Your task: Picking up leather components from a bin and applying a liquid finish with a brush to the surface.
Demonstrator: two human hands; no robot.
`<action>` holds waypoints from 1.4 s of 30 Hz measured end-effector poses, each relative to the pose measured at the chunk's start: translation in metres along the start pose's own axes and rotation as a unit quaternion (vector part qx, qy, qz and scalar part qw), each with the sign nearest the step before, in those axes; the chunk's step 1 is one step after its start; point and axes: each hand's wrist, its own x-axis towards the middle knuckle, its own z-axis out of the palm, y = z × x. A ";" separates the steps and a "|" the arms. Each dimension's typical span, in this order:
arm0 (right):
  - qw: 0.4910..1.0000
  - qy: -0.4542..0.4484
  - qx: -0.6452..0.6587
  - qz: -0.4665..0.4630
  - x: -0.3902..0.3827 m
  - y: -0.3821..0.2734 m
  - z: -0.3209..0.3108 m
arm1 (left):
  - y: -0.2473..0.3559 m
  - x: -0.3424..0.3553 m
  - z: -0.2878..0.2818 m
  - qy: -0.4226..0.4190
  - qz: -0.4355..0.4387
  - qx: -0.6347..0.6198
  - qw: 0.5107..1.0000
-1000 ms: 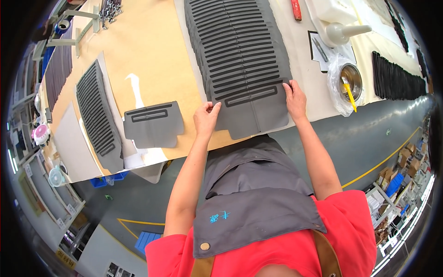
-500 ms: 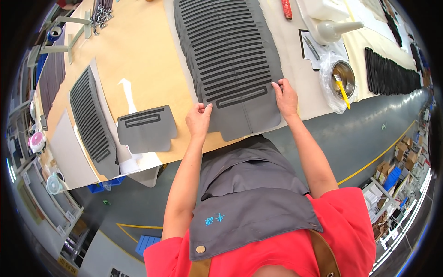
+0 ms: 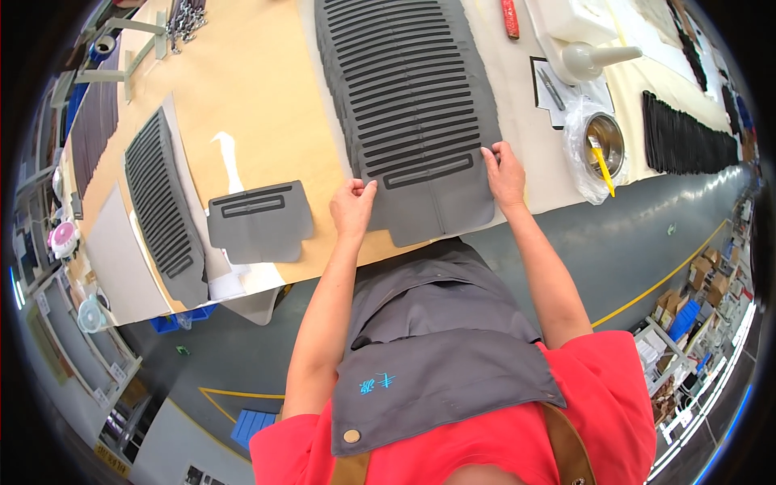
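A tall stack of grey panels [image 3: 428,210] with rows of black strips lies on the table, its lower end near the front edge. My left hand [image 3: 352,208] pinches the top panel's left edge near the lowest strip. My right hand [image 3: 505,178] grips the right edge slightly higher, thumb and fingers close together. To the left of my left hand lies a separate small grey panel [image 3: 260,230] with one black looped strip. Farther left, a narrower stack of striped grey panels [image 3: 160,206] rests on pale sheets.
The paper-covered table [image 3: 267,89] also holds a steel bowl with yellow brush [image 3: 602,162], clipboard with tweezers [image 3: 558,113], white bottle [image 3: 586,61], red-handled tool [image 3: 509,18], black strips [image 3: 687,133], metal brackets [image 3: 121,77] and hardware [image 3: 182,28]. Shelves with boxes [image 3: 695,291] stand beyond the floor at right.
The view has shifted slightly, displacing the whole scene in the picture since a second ago. Both hands keep their places on the panel stack, with no visible change in grip.
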 end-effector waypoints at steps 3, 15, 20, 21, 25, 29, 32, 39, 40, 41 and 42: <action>1.000 0.001 0.005 0.007 -0.001 0.000 0.000 | 0.001 0.002 0.000 -0.005 -0.006 0.020 1.000; 0.999 -0.006 -0.044 -0.005 0.001 -0.003 0.002 | -0.003 0.003 0.005 0.004 0.018 0.005 1.000; 0.983 0.108 -0.111 -0.098 0.004 -0.025 -0.014 | -0.008 -0.005 -0.001 0.099 0.107 -0.018 0.989; 0.974 0.139 -0.102 -0.146 0.005 -0.036 -0.020 | -0.008 -0.009 -0.003 0.110 0.126 -0.033 0.985; 0.975 0.077 0.016 -0.209 -0.013 -0.107 -0.014 | -0.019 -0.033 -0.029 0.066 0.147 -0.054 0.985; 0.980 0.063 0.044 -0.186 0.007 -0.092 0.000 | -0.042 -0.056 -0.061 0.067 0.187 -0.046 0.979; 0.992 0.062 0.082 -0.074 0.032 -0.048 -0.012 | -0.048 -0.059 -0.070 0.040 0.224 -0.020 0.974; 0.982 -0.104 0.158 0.001 0.067 -0.006 -0.018 | -0.035 -0.055 -0.057 -0.017 0.302 0.015 0.953; 0.986 -0.097 0.135 -0.024 0.067 -0.003 -0.015 | -0.033 -0.056 -0.056 -0.028 0.300 0.021 0.953; 0.989 -0.090 0.111 -0.049 0.067 0.000 -0.013 | -0.031 -0.057 -0.055 -0.030 0.300 0.022 0.953; 0.989 -0.089 0.112 -0.047 0.067 0.004 -0.012 | -0.028 -0.058 -0.054 -0.033 0.304 0.020 0.952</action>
